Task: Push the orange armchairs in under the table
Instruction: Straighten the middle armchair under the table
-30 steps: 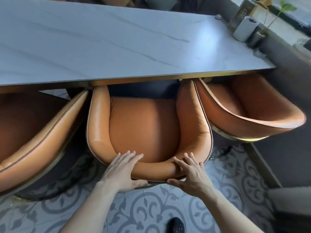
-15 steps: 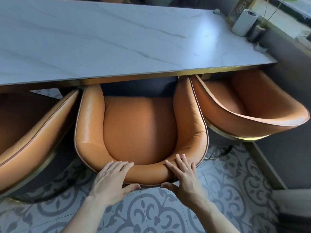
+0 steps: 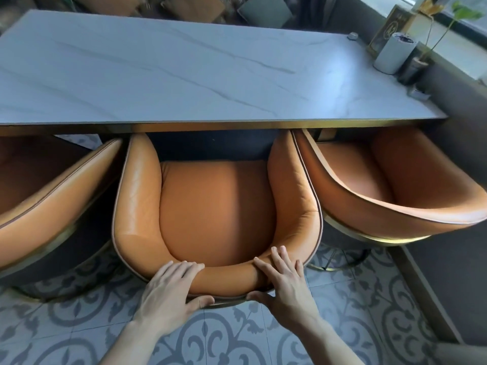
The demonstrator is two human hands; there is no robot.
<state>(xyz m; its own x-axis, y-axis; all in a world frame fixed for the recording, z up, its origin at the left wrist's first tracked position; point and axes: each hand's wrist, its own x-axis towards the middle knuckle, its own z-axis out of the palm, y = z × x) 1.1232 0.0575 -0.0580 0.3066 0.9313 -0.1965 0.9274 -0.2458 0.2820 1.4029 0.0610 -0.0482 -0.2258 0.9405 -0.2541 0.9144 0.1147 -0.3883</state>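
Observation:
Three orange leather armchairs stand along the near edge of a pale marble table. The middle armchair faces the table, its arm fronts just at the gold table edge. My left hand lies over the chair's backrest rim, fingers on top and thumb behind. My right hand grips the same rim a little to the right, the same way. The right armchair is angled, its front partly under the table. The left armchair is turned aside and cut off by the frame.
The floor has grey patterned tiles. A grey wall ledge runs along the table's right end, holding a white cylinder, a framed sign and a small plant. Cushioned seats stand beyond the table's far side.
The middle armchair has slid forward a little toward the table with both hands staying on its backrest rim. My view has tipped up, showing more of the tabletop.

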